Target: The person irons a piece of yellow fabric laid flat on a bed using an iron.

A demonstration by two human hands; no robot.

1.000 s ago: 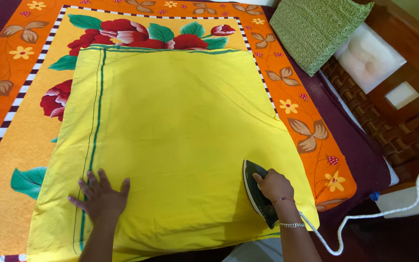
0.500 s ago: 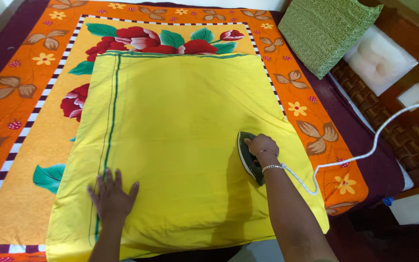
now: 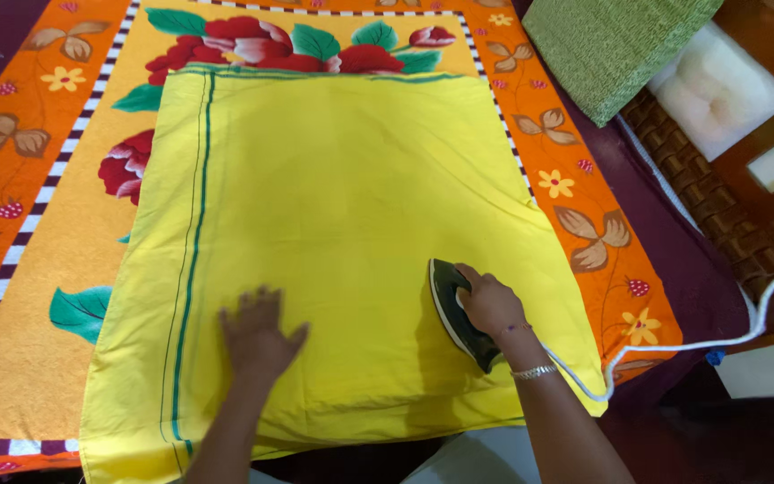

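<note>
Near us, our left hand (image 3: 257, 336) lies flat with fingers spread on the yellow cloth (image 3: 333, 224), while our right hand (image 3: 492, 303) is wrapped around the handle of the dark iron (image 3: 455, 314), which rests on the cloth's near right part. The iron's long axis runs near-right to far-left, tip pointing far-left, and its white cord (image 3: 718, 336) trails off right. Farther off, the cloth's green-striped edge runs along the left, over the orange floral sheet (image 3: 47, 134).
</note>
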